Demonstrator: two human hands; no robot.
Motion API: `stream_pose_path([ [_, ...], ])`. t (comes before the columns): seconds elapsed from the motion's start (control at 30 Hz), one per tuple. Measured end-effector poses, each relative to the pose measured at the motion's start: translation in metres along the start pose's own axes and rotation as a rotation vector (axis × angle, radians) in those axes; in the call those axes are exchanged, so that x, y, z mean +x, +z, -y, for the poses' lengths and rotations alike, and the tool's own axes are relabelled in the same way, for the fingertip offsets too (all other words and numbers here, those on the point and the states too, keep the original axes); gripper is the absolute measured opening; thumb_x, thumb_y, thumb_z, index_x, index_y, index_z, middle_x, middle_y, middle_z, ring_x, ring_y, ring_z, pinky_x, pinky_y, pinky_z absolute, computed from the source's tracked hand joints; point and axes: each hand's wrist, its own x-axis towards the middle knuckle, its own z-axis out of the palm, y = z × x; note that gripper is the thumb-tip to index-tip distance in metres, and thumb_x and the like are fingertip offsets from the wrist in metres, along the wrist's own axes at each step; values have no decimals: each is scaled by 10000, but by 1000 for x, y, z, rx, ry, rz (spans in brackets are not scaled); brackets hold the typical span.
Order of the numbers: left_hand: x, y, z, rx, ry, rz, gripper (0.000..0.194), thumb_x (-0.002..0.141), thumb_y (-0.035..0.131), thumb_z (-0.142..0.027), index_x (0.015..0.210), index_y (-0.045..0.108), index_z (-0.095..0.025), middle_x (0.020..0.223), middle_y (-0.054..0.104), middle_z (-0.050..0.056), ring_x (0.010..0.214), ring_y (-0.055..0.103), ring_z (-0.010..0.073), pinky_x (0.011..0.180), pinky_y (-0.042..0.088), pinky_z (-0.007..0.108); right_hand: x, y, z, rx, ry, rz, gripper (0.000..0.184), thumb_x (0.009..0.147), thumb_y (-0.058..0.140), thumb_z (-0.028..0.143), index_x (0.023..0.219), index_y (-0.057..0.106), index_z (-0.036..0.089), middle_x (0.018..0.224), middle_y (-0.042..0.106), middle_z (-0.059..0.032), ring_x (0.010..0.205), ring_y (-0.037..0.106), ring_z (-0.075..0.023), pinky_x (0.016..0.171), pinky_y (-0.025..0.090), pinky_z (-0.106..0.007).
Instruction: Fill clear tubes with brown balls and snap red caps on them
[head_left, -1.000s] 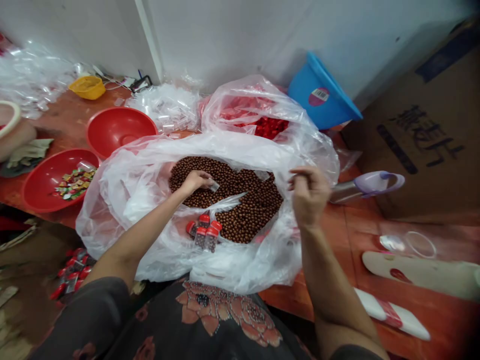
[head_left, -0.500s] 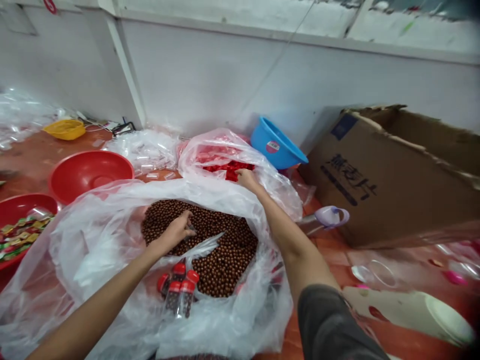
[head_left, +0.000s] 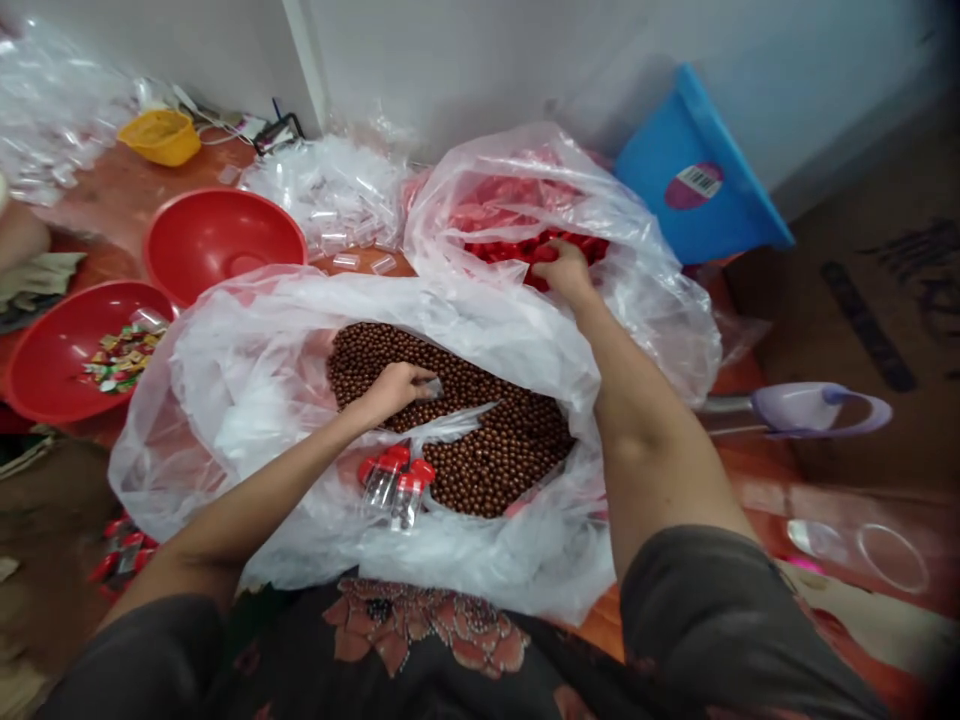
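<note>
My left hand [head_left: 396, 392] is closed on a small clear plastic bottle [head_left: 433, 388], mostly hidden by the fingers. It is just over a heap of brown chocolate-like balls [head_left: 480, 470] in a large clear plastic bag [head_left: 247, 350]. My right hand [head_left: 568, 272] reaches into a second bag [head_left: 517, 160], its fingers curled among red caps [head_left: 502, 248]; one cap seems to be between them, though the fingertips are partly hidden. Several filled bottles with red lids [head_left: 397, 480] lie on the near side of the balls, beside a loose flap of plastic.
Two red basins [head_left: 225, 235] stand at left, one with wrapped sweets [head_left: 124, 355]. Clear empty bottles [head_left: 330, 190] are heaped by the wall. A blue basin [head_left: 697, 190] leans behind the caps. At right are a purple-handled jug [head_left: 802, 410] and a cardboard box [head_left: 862, 300].
My view has tilted down and shifted, bringing my lap into sight. My right hand is deeper among the red caps. My left hand stays over the balls, still with the bottle.
</note>
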Motion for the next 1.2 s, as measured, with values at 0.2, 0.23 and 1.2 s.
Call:
stream_pose_path([
  [0.2,26,22,-14,-133,38,-27,285,660,765,-207,940,782,-157,850,755,28,785,658,194,795,471,292,-42,-64,42,306,67,-59,206,879,469,213,984,533,48,1001,666,-92,724,592,-50,590,413,-214],
  [0.23,31,27,-16,-141,50,-31,280,646,773,-203,922,780,-153,824,746,27,765,646,189,778,469,290,-62,-76,52,353,36,-47,189,881,469,240,948,537,76,953,660,-58,693,585,-38,558,388,-204],
  [1.2,-114,27,-38,-792,77,-26,394,694,813,-224,1077,740,-168,1031,736,64,879,665,144,868,498,297,-343,1,63,449,26,1,411,896,551,507,1181,657,230,1006,685,-41,928,623,-211,882,496,-383],
])
